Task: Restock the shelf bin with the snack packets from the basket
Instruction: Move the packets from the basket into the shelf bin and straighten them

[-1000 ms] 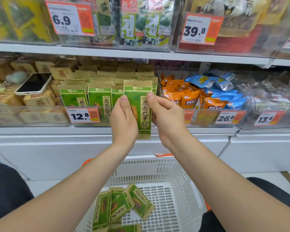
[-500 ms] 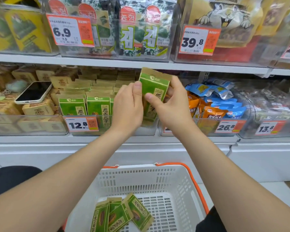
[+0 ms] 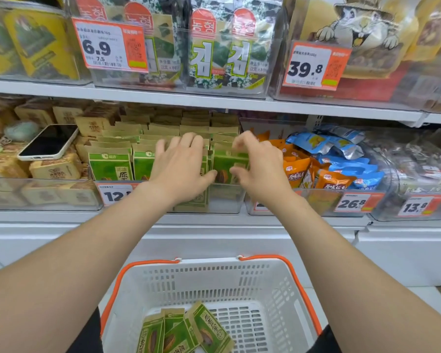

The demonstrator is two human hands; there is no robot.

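The shelf bin [image 3: 224, 200], a clear hard-plastic trough on the middle shelf, looks well filled. Standing rows of packets [image 3: 112, 164] run from its front wall to the back, yet a gap shows behind that wall at the right corner. Below it sits the basket [image 3: 209, 262], white perforated plastic with orange handles. A small heap of loose packets [image 3: 206, 329] lies flat and overlapping on its slotted floor. I would judge the restocking past its middle, with that handful left to bring up.

The person's left hand [image 3: 181, 166] lies over the front rows. Its fingers are straight and spread, and the thumb reaches toward the right, apparently holding the rows back. The right hand [image 3: 260, 169] grips one green packet [image 3: 225, 165]: its fingers curl over the top edge and the thumb is against the face, though blur hides the exact grip. That packet stands upright at the bin's front right and seems partly lowered in.

The packets are flat rectangular pouches with a kraft-paper top band and a green printed face, thin and pliable by their look. An orange price tag [image 3: 115, 194] clips to the bin's front. A phone [image 3: 49, 143] rests on the brown packs to the left.
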